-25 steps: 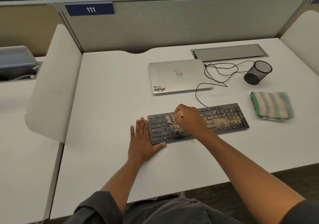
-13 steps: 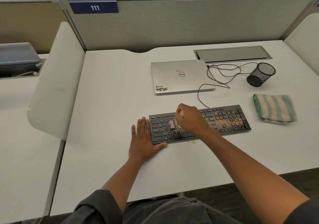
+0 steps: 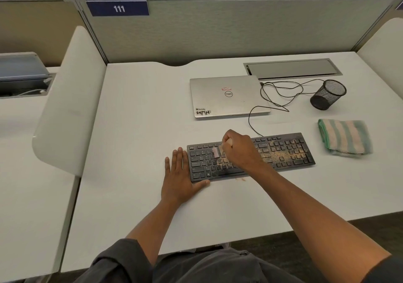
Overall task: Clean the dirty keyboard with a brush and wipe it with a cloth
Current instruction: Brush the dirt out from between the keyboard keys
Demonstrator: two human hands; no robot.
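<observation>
Right hand [image 3: 241, 150] brushes keyboard [image 3: 283, 154] on white desk [image 3: 139, 116].

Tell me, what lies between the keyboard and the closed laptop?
In the head view, only bare desk and a thin black cable lie between the keyboard and the laptop.

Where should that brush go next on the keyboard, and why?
Probably rightward. The right hand holds the brush over the keyboard's left half, while the thickest tan crumbs lie right of the hand. The left hand braces the keyboard's left end.
</observation>
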